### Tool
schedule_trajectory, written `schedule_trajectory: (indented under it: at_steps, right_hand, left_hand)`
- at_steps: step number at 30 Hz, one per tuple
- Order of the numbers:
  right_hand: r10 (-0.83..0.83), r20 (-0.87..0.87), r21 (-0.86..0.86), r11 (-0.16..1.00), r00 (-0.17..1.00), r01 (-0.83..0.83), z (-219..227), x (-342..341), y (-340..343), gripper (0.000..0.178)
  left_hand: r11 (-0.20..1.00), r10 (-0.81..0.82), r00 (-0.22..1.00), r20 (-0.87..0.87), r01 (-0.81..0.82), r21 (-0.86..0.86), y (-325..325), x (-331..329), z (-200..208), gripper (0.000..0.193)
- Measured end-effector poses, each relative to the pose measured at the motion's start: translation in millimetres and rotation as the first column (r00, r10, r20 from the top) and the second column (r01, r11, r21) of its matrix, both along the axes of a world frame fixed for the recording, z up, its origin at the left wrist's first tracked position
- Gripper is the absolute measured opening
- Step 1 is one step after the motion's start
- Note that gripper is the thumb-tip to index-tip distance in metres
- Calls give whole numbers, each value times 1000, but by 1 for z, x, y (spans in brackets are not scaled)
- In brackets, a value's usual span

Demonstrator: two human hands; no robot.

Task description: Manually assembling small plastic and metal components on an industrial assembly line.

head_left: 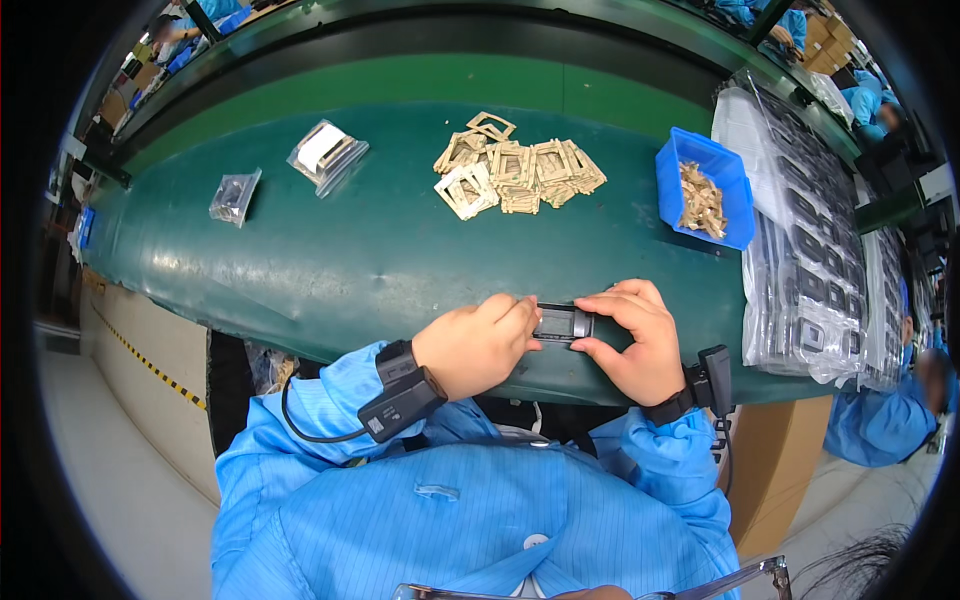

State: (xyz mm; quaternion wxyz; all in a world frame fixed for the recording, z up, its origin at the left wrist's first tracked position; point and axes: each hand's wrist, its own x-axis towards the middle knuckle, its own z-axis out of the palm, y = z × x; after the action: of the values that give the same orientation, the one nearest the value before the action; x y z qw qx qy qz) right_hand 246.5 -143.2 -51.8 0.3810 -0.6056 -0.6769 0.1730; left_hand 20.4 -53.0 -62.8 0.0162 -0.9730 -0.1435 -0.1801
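Black, rectangular plastic frame (565, 322) in both hands, held just above the near part of the dark green work surface (300, 270): its left end is partly covered by fingers, and its finer detail is hard to make out. Curled over that end, the left hand (478, 345) hides most of its own fingertips. Black devices strapped at both wrists cover part of the blue striped sleeves (330, 400). Clear plastic packaging with rows of black parts (805, 270) reflects light at the right, blurring their outlines.

The left hand's fingers and thumb are closed on the frame's left end. The right hand (637, 335) has its thumb and forefinger spread in a wide pinch, clamped on the opposite corners of the right end.

Beyond the hands lies a loose heap of flat, beige, square-holed pieces (515, 170); to its right stands a blue plastic bin (738, 180) holding small tan scraps (703, 202). Pale marking shows on the left wrist device (400, 408), too small to read.
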Motion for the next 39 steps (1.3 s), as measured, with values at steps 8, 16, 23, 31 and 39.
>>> schedule_trajectory:
  at_steps: [8, 16, 23, 31, 39]
  right_hand:
    - [13, 21, 42, 999, 1000, -14, -1, 0, -2, 44]
    - [16, 28, 50, 999, 999, -17, -2, 1, -2, 44]
    - [13, 7, 50, 999, 1000, -14, -3, 2, -3, 43]
    - [-95, 66, 191, 978, 993, 81, -2, -1, -1, 39]
    - [-279, -291, -134, 959, 915, 250, -13, -17, -17, 21]
  left_hand:
    - [977, -151, 983, -101, 132, -169, 24, -2, -1, 41]
    - [952, -213, 976, 44, 217, -216, 28, 0, 4, 40]
    - [889, -286, 934, 214, 342, -304, 41, 1, 13, 30]
    - [828, -403, 883, 239, 464, -316, 37, 6, 8, 23]
    - [867, 157, 939, 304, 16, -498, -13, 15, 12, 29]
